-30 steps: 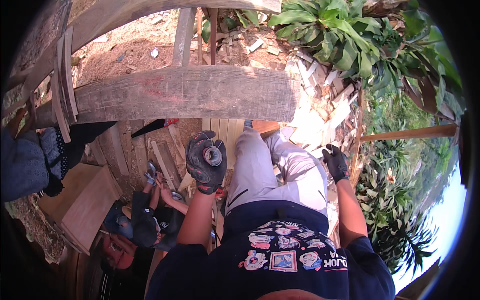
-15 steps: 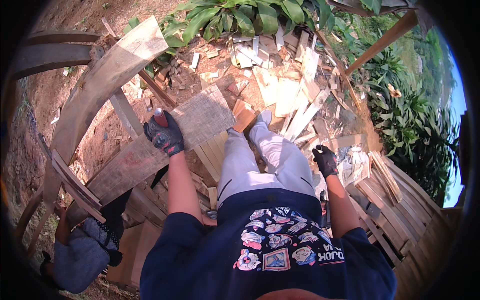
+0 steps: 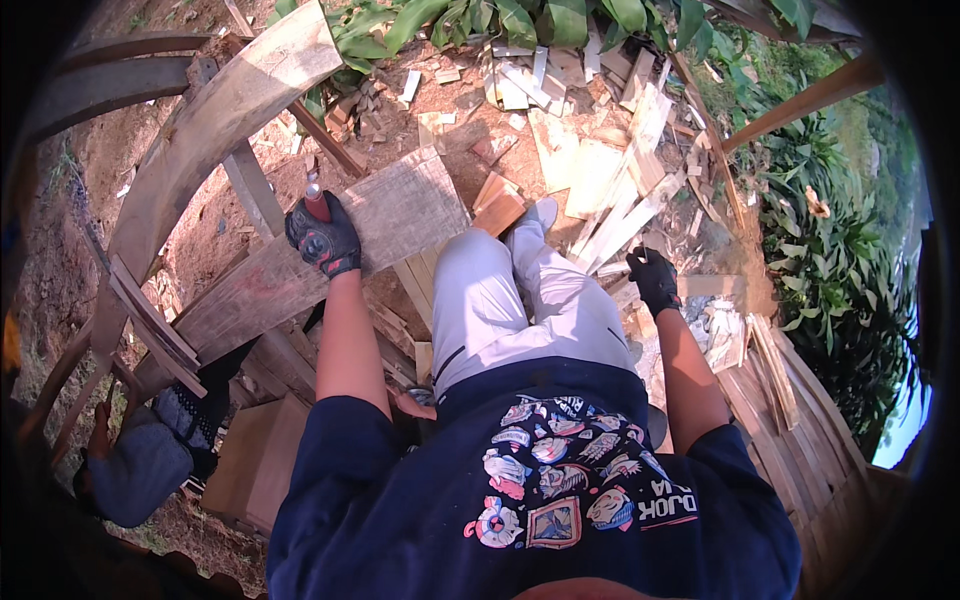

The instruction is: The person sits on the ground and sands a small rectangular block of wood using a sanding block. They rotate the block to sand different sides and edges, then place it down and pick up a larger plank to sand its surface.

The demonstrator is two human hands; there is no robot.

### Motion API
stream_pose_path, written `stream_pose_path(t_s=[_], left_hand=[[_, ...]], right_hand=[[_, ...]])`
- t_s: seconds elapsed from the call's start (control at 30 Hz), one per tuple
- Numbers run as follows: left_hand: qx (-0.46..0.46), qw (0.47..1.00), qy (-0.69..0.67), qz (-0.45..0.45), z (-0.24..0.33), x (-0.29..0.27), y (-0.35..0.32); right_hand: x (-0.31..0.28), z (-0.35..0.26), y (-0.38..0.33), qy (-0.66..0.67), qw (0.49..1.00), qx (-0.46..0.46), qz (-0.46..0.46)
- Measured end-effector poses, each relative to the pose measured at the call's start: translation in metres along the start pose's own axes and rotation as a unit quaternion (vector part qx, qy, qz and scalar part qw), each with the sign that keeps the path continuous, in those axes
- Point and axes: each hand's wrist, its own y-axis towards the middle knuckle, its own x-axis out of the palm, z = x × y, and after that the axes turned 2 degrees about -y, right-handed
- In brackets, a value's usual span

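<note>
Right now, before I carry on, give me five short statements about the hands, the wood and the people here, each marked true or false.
1. The left hand is closed around a reddish can. True.
2. Both hands are ungloved. False: both wear dark gloves.
3. Scrap wood lies scattered on the ground. True.
4. The right hand is resting on the wide board. False: the right hand is well apart from the wide board, which lies toward the left.
5. Another person shows at the lower left of the picture. True.
</note>
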Motion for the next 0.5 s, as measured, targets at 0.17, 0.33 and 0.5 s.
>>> stream_pose_path(t_s=[0.17, 0.33, 0.5], left_hand=[[0.001, 1.0, 0.002, -0.001, 0.001, 0.001, 0.001], [0.019, 0.999, 0.016, 0.028, -0.003, 0.005, -0.001], [0.011, 0.999, 0.004, 0.037, -0.002, 0.005, -0.001]], right_hand=[[0.002, -0.029, -0.012, -0.004, 0.999, -0.001, -0.044], [0.008, -0.013, -0.013, 0.026, 0.999, 0.019, -0.033], [-0.002, 0.001, -0.005, 0.058, 0.997, 0.045, 0.0]])
